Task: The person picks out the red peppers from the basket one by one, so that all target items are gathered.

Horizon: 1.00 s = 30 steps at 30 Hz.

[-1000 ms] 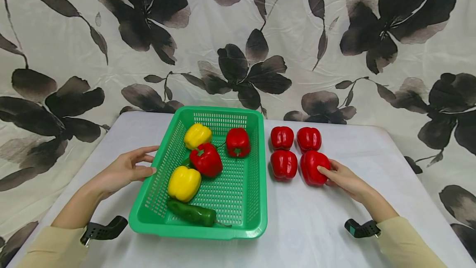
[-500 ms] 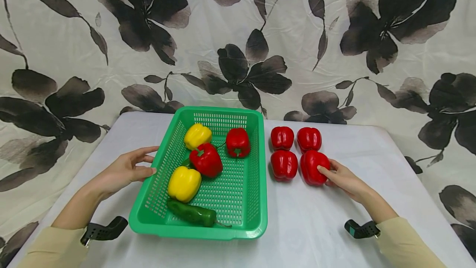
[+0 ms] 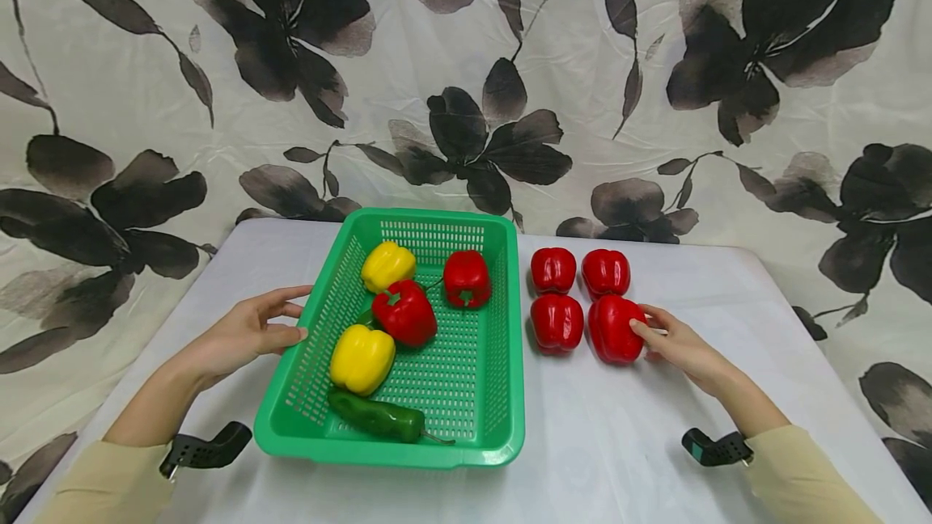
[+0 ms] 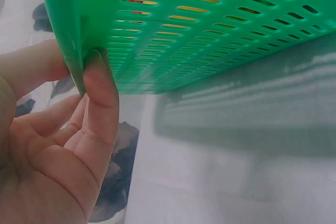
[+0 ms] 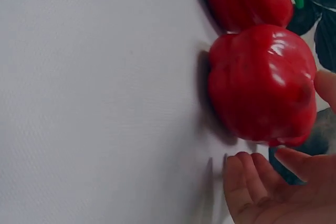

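Note:
The left hand (image 3: 243, 334) pinches the left rim of a green plastic basket (image 3: 446, 374); in the left wrist view its curled finger and thumb meet the rim (image 4: 63, 30). Inside the basket lie two yellow bell peppers (image 3: 362, 360), two red bell peppers (image 3: 404, 314) and a long green chili pepper (image 3: 379, 416). To its right stand several red bell peppers in two rows. Beside the front right one (image 3: 613, 331) is the right hand (image 3: 688, 354), fingers loosely spread. In the right wrist view, a narrow gap separates most fingers from that red bell pepper (image 5: 262, 85); the thumb is close against it.
A white cloth covers the table (image 3: 597, 443). Behind it hangs a pale curtain (image 3: 582, 95) with dark flowers. Another green pepper in the basket is mostly hidden under the middle red one. Black straps (image 3: 717, 448) are on both wrists.
The right hand has loosened from the front right red bell pepper and shifted slightly right. That pepper stays in its spot. Left hand and basket look unchanged.

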Each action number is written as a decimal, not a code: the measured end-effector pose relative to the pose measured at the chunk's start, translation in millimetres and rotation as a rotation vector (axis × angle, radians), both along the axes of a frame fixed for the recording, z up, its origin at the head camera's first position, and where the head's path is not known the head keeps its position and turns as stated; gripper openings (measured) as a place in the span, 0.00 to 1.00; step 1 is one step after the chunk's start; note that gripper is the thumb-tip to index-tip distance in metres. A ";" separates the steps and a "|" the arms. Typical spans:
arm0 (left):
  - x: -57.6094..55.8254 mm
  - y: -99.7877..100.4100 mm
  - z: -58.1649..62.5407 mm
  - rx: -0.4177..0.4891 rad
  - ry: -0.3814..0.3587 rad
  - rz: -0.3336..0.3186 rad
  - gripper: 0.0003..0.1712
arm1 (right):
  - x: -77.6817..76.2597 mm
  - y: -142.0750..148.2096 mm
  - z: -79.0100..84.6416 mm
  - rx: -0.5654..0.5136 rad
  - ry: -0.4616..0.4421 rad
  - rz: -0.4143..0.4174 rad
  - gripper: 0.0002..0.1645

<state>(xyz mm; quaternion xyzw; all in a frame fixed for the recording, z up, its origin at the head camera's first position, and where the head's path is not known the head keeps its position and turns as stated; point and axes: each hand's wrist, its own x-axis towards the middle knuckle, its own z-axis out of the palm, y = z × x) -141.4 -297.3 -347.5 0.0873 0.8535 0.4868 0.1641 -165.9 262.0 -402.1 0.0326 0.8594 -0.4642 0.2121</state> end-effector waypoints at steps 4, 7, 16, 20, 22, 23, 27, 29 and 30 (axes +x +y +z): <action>-0.5 0.0 -0.2 -0.007 0.004 -0.002 0.41 | -0.8 1.9 8.4 0.010 0.086 -0.013 0.47; -0.2 0.2 0.1 -0.010 0.007 0.000 0.41 | -1.6 3.2 14.6 0.034 0.147 -0.034 0.45; -0.4 0.5 -0.9 -0.012 0.009 0.001 0.41 | -3.6 3.3 27.9 0.019 0.254 -0.052 0.41; -0.7 0.0 -1.7 -0.015 0.007 0.007 0.41 | -6.6 0.5 30.7 0.032 0.297 -0.046 0.39; -0.8 -0.3 -2.1 -0.015 0.008 0.008 0.41 | -8.0 -1.6 32.6 0.032 0.312 -0.042 0.38; -0.8 -0.4 -2.2 -0.014 0.007 0.009 0.41 | -8.7 -3.1 33.9 0.033 0.318 -0.038 0.38; -0.7 -0.4 -2.6 -0.006 0.006 0.004 0.41 | -11.2 -11.4 41.6 0.013 0.327 -0.020 0.38; -0.3 -0.3 -2.0 -0.004 0.004 0.006 0.41 | -12.0 -16.5 46.3 0.003 0.334 -0.009 0.38; -0.3 -0.2 -1.9 -0.005 0.001 0.009 0.41 | -12.3 -19.1 48.6 -0.006 0.338 -0.002 0.38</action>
